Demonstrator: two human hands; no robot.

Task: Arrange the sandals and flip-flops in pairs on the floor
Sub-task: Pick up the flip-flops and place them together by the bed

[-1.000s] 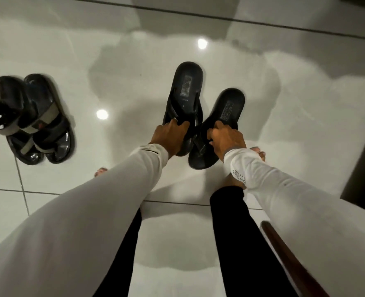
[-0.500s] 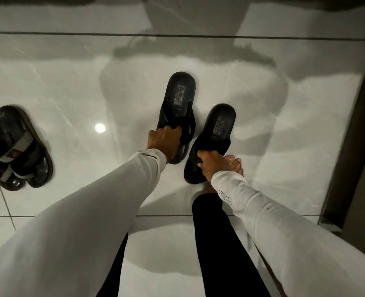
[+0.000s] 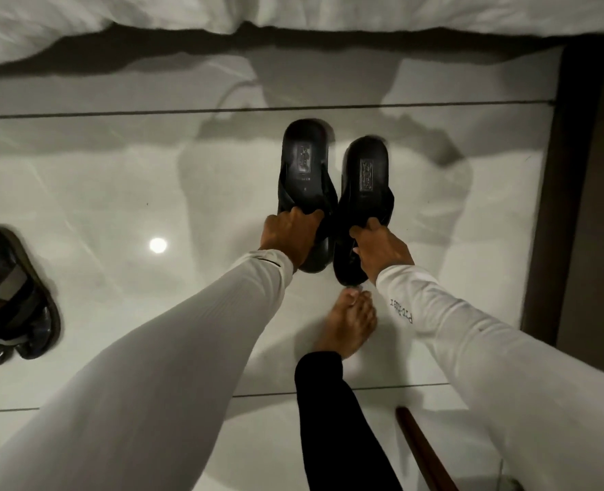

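Two black flip-flops lie side by side on the glossy white tile floor, heels pointing away from me. My left hand [image 3: 288, 235] grips the strap area of the left flip-flop [image 3: 306, 168]. My right hand [image 3: 382, 248] grips the strap area of the right flip-flop [image 3: 364, 182]. The two soles run nearly parallel and almost touch at the straps. A pair of black sandals with grey straps [image 3: 8, 299] sits together at the left edge, partly cut off by the frame.
White bedding [image 3: 116, 19] hangs along the top of the view. A dark wooden panel [image 3: 591, 207] runs down the right side. My bare foot [image 3: 350, 322] stands just below the flip-flops. A brown wooden edge [image 3: 421, 451] shows at the bottom right.
The right flip-flop has swung from a slant to lie parallel and close beside the left one. The view has tilted up, bringing the bedding into sight and pushing the sandals leftward.
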